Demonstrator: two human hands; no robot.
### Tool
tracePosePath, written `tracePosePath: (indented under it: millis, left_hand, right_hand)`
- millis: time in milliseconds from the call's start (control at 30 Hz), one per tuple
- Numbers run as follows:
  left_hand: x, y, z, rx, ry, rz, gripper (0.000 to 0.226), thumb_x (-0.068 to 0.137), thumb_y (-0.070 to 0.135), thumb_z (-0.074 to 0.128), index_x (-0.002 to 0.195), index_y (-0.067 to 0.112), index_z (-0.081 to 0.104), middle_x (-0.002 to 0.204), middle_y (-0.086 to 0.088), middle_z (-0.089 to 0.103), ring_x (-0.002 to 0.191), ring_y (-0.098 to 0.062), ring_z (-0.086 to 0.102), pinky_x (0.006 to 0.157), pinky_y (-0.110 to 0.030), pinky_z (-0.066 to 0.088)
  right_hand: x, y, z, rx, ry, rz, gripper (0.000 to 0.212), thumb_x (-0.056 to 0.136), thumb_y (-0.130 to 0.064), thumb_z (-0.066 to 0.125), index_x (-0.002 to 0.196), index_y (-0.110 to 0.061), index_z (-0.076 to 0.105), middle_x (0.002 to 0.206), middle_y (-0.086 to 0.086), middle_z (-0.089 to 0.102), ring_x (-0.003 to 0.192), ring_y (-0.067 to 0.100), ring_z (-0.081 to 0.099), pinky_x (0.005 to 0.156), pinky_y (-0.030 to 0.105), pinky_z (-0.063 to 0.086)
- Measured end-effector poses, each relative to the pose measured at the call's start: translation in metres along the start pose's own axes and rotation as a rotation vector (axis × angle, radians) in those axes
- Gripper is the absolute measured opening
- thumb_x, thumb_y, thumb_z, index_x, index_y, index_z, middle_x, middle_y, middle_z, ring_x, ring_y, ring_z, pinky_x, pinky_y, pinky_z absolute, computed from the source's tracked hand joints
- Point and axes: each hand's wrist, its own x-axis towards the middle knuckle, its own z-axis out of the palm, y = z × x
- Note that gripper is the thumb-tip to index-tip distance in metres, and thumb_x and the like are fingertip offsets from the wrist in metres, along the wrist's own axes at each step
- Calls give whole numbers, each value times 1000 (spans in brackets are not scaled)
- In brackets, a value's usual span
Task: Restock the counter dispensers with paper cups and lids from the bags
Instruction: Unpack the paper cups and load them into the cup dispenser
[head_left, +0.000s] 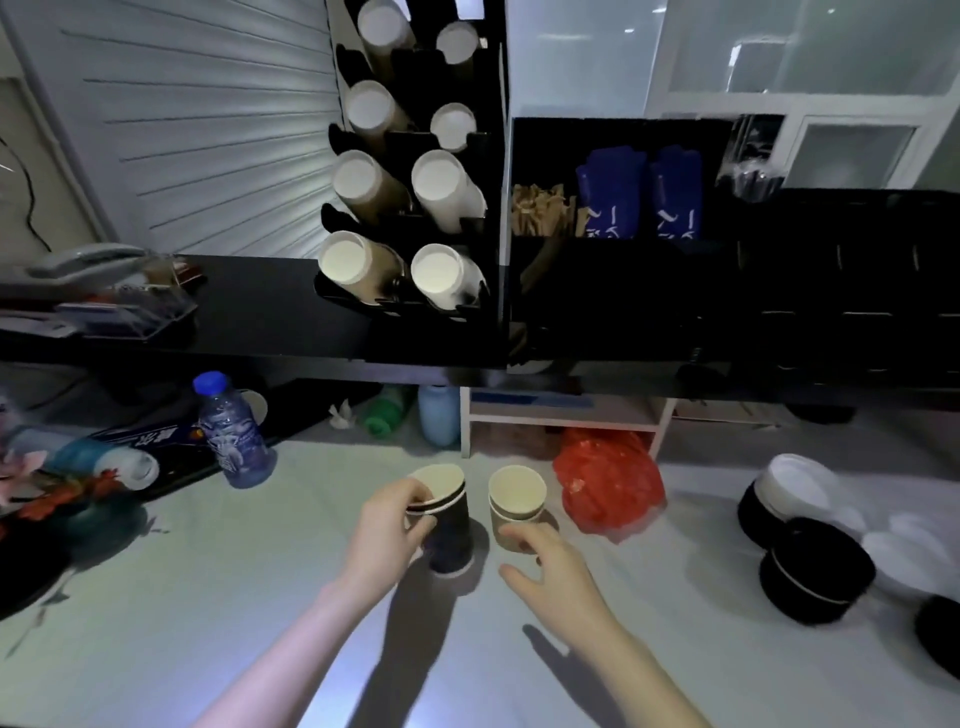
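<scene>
**Two cup stacks, one hand on each**

The left hand (395, 525) pinches the rim of the dark cup stack (442, 514), which stands upright. The right hand (556, 571), fingers loosely spread, touches the base of the tan cup stack (517, 506) just ahead of it. The cup dispenser (410, 171) rises well beyond both, straight ahead.

Free room and obstacles around the dark cup stack (445, 525). Just right of it stands the kraft cup stack (515, 506), leaving only a narrow gap between them. Behind and right, a red bag (610, 480) blocks the way. Far right, piles of black lids (813, 569) crowd the surface. Behind and left, a tilted water bottle (234, 431) stands. Above and behind, the black shelf (260, 312) overhangs, bearing the cup dispenser (410, 166). Toward the viewer, the pale counter (208, 623) lies open.
</scene>
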Motion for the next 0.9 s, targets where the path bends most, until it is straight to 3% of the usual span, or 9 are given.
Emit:
tracePosePath:
  millis: [67,200,333,467,567,700,800,900]
  left_hand:
    - [-3,20,-14,-162,78,-19,24,78,6,76,84,20,57,80,10,63,76,-7,57,71,-11,41]
    - [13,58,-44,-445,149,-58,19,85,8,71,84,19,56,81,8,65,74,-6,59,68,-17,45]
    - [50,86,-78,-581,176,21,16,88,10,70,87,19,56,82,2,65,75,-11,60,73,-29,48]
    - [98,112,-121,-682,225,137,13,86,22,69,93,19,58,88,2,68,82,-14,64,80,-41,55]
    - [142,126,-152,-742,232,237,10,91,14,67,98,15,60,90,4,69,85,-12,66,79,-41,58]
    - [212,124,-184,-456,301,387,17,94,29,60,111,25,62,107,17,65,102,-3,61,85,-20,47]
    - [273,109,-195,-116,342,437,48,91,50,53,131,24,54,131,9,57,125,-14,48,102,-32,39]
    - [327,99,-194,205,216,453,87,80,74,29,150,22,32,157,3,30,148,-19,15,120,-41,16]
  right_hand:
    - [1,-7,-9,57,45,-22,54,84,-27,71,131,-41,47,128,-20,44,110,-5,44,95,16,39]
    - [13,-34,-37,202,218,-133,63,81,-24,75,134,-40,44,133,-19,38,117,-11,42,86,1,35]
    - [38,-74,-72,278,404,-311,63,78,-16,78,130,-37,49,131,-23,44,124,1,45,103,27,42]
    - [68,-126,-114,349,518,-445,68,75,-14,80,132,-36,50,128,-16,43,119,5,52,92,21,49]
    - [91,-166,-145,328,568,-524,65,72,-13,83,126,-36,56,125,-9,44,116,9,55,84,21,54]
    - [130,-210,-185,231,709,-589,62,73,-13,81,127,-29,56,123,-10,51,113,6,56,86,15,51]
    - [171,-238,-213,136,823,-581,62,75,-16,81,129,-30,54,122,-10,52,113,6,55,87,14,49]
    - [213,-265,-228,-90,860,-586,59,75,-22,80,128,-31,54,121,-9,52,112,8,52,95,32,50]
